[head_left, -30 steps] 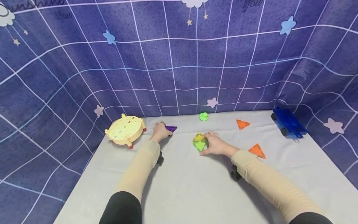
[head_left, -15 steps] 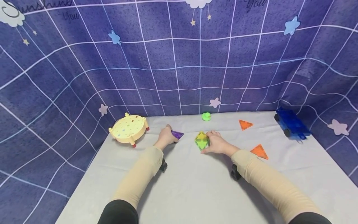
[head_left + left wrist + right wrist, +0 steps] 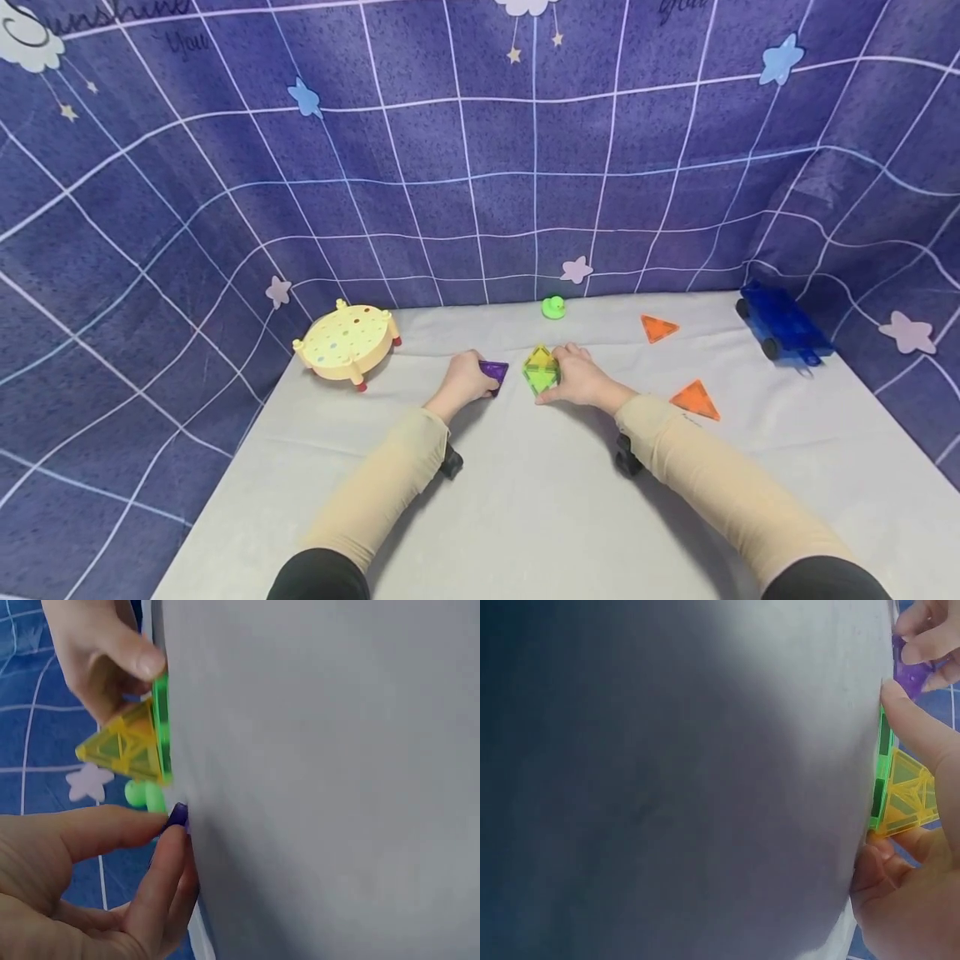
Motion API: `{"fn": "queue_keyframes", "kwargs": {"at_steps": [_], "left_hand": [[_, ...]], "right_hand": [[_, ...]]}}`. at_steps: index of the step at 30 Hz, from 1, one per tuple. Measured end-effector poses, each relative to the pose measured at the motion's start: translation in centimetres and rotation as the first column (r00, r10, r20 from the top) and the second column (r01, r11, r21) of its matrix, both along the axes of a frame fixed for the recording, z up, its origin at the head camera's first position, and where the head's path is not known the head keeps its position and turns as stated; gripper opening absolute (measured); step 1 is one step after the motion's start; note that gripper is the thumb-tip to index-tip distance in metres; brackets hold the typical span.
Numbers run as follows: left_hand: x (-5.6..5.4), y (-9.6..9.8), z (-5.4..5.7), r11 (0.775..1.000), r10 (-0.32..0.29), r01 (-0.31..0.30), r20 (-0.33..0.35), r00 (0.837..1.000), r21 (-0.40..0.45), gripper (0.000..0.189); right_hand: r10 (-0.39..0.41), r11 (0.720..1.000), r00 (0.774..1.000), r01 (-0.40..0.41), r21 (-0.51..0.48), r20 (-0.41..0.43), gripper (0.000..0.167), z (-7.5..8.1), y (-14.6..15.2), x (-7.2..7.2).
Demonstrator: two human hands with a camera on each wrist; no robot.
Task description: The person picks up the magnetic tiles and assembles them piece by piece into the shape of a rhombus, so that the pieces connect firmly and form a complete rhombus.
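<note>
My left hand [image 3: 463, 382] pinches a purple triangular magnetic tile [image 3: 493, 373] between thumb and fingers, just left of the other tiles. In the left wrist view this purple tile [image 3: 178, 814] appears edge-on and mostly behind the fingertips. My right hand [image 3: 583, 379] holds a green magnetic tile [image 3: 883, 765] at its ends, thumb on the near side and fingers on the far side. The green tile lies flat on the cloth. A yellow triangular magnetic tile [image 3: 124, 742] stands up from it, partly covered by the right hand in the head view.
Two orange triangular tiles [image 3: 659, 328] [image 3: 696, 401] lie to the right. Behind stands a small green duck [image 3: 553, 307]. A round yellow toy with short legs [image 3: 347, 342] is at the left, a blue toy car base [image 3: 782, 323] at the far right. A patterned curtain [image 3: 420, 200] closes off the back.
The left hand has carried the purple tile right and slightly nearer, beside the green and yellow tiles. My right hand stays around those tiles, almost still.
</note>
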State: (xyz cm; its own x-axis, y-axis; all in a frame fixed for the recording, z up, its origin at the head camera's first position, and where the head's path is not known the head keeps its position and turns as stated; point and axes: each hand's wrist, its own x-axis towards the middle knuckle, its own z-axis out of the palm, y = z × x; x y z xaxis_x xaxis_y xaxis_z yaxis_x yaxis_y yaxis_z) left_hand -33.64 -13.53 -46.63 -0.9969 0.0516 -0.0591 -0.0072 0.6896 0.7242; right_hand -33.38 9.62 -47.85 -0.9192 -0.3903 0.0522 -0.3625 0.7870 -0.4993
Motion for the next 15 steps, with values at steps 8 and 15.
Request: {"fn": "queue_keyframes", "kwargs": {"at_steps": [8,15], "left_hand": [[0.5,1.4,-0.4,0.997,0.011,-0.01,-0.009,1.0,0.071,0.042],[1.1,2.1,-0.2,0.991,-0.031,0.031,-0.002,1.0,0.131,0.042]], "right_hand": [[-0.012,1.0,1.0,0.012,-0.017,0.006,0.088,-0.1,-0.2,-0.1],[-0.014,1.0,1.0,0.013,-0.018,-0.006,0.086,-0.4,-0.1,-0.3]]}}
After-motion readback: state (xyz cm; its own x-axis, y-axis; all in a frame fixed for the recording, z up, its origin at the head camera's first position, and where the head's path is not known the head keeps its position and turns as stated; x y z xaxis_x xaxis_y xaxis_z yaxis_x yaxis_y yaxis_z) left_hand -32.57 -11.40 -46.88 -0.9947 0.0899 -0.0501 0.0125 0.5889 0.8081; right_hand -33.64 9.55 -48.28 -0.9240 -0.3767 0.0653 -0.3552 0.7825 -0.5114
